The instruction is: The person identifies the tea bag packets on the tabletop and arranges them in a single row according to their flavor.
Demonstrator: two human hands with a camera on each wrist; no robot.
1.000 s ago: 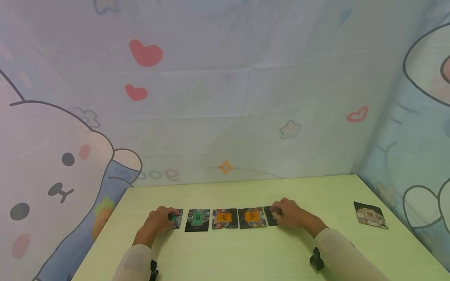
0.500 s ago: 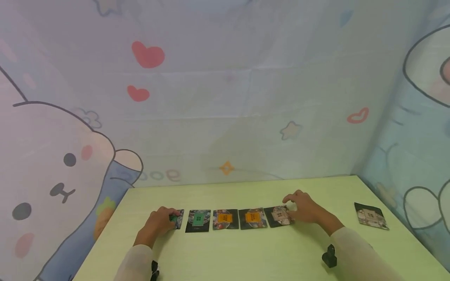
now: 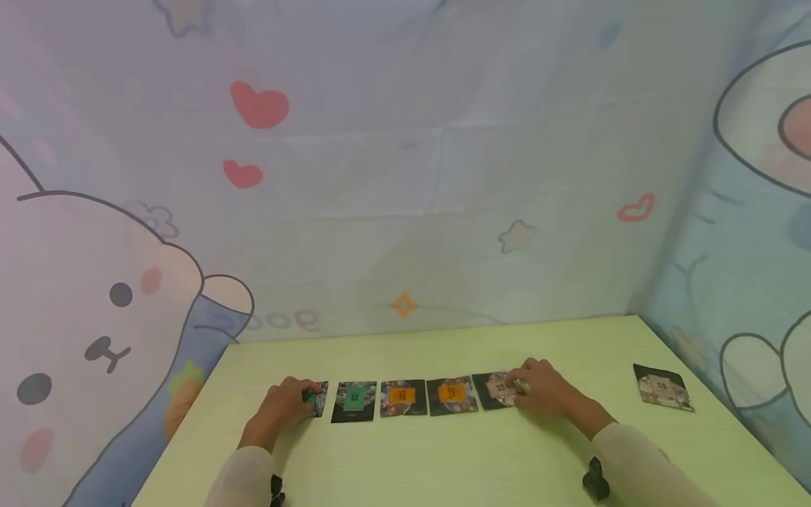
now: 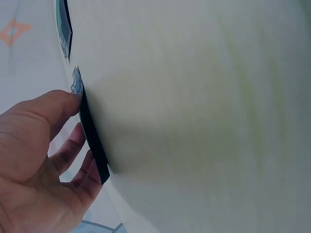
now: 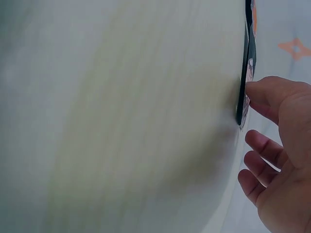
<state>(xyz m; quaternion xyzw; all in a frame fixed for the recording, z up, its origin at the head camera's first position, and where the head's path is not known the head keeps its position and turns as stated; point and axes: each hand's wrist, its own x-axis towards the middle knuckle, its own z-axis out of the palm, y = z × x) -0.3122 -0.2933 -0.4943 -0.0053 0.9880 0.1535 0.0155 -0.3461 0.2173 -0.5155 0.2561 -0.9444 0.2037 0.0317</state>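
Observation:
A row of flat square packets with dark edges and printed pictures lies across the table [image 3: 405, 465]. My left hand [image 3: 285, 405] grips the leftmost green-labelled packet [image 3: 320, 398], thumb on its near side and fingers round its outer edge in the left wrist view. Beside it lies another green-labelled packet [image 3: 355, 400], then an orange-labelled packet [image 3: 402, 396] and a second orange-labelled packet [image 3: 451, 394]. At the row's right end my right hand [image 3: 538, 387] pinches the edge of a beige-labelled packet [image 3: 493, 389]; the thumb [image 5: 260, 90] shows against it, other fingers curled off it.
Apart from the row, another beige-labelled packet [image 3: 663, 387] lies near the table's right edge. A cartoon-printed cloth [image 3: 405, 176] hangs behind the table and along both sides. Small black devices sit at both sleeves.
My right hand lifted off the beige-labelled packet and shifted right with spread fingers, then came back down at its right edge. My left hand stayed on the leftmost packet.

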